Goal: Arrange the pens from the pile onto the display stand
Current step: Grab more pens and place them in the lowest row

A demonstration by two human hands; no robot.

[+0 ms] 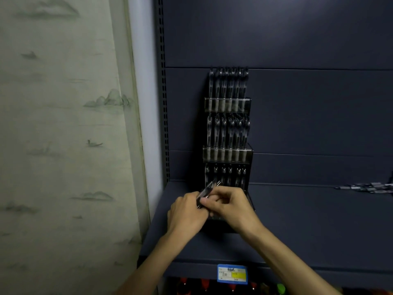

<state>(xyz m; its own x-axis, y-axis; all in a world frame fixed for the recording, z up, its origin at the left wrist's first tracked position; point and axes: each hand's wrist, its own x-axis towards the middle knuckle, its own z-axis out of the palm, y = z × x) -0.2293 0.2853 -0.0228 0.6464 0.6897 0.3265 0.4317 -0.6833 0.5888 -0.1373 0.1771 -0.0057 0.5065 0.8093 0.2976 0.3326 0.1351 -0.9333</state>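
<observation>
A tiered clear display stand (227, 154) stands on the dark shelf against the back panel, with several black pens upright in its upper, middle and lower rows. My left hand (187, 213) grips a small bundle of pens (207, 191) that points up and to the right, just in front of the lowest row. My right hand (231, 206) meets it from the right, its fingers pinching the same bundle. Both hands hide the stand's front bottom part. The pile of loose pens (368, 188) lies on the shelf at the far right.
The dark shelf (297, 226) spreads wide to the right of the stand. A blue and yellow price label (232, 273) hangs on the shelf's front edge. Bottle tops (280, 289) show below. A pale patterned curtain (63, 145) hangs at the left.
</observation>
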